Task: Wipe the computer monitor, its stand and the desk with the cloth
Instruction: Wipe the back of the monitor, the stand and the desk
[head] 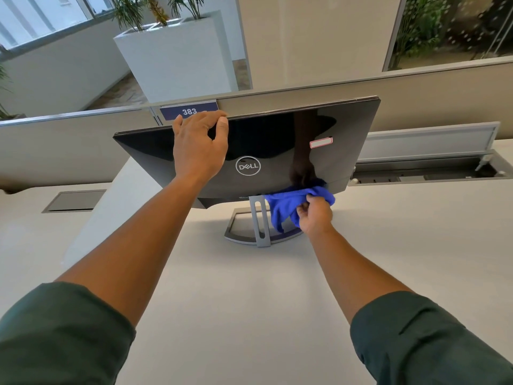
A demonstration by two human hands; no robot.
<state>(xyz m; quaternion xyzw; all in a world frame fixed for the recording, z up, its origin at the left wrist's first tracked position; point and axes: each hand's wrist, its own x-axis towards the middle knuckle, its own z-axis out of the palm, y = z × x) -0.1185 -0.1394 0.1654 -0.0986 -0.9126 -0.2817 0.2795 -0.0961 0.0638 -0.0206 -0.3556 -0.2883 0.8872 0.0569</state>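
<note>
A black monitor (266,145) shows its glossy back to me, with a round logo in the middle and a small sticker on the right. It stands on a silver stand (259,220) on the white desk (236,287). My left hand (198,145) grips the monitor's top edge, fingers curled over it. My right hand (315,215) holds a bunched blue cloth (288,205) against the lower right of the monitor's back, just above the stand's base. The screen side is hidden.
A grey partition (416,87) with a blue number plate (188,110) runs behind the desk. An open cable tray (424,173) lies at the right, a closed cable hatch (73,200) at the left. White planters (177,56) stand beyond the partition.
</note>
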